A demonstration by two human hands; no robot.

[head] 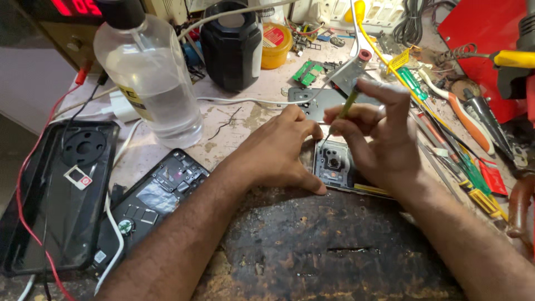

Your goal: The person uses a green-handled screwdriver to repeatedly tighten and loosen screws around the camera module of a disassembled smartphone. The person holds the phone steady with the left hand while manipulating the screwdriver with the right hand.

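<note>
An opened phone (333, 166) lies face down on the worn bench, its camera module and inner parts exposed. My left hand (281, 150) rests on its left edge, thumb pressed against the lower corner, holding it still. My right hand (382, 136) grips a thin yellow-green screwdriver (346, 106), whose tip points down at the phone's upper left corner. The right half of the phone is hidden under my right hand.
A clear plastic bottle (153, 83) of liquid stands at the back left beside a black jar (231, 47). A second opened phone (153, 198) and a black back cover (61, 192) lie at left. Pliers and screwdrivers (471, 125) crowd the right side. A dark scorched mat (334, 251) fills the front.
</note>
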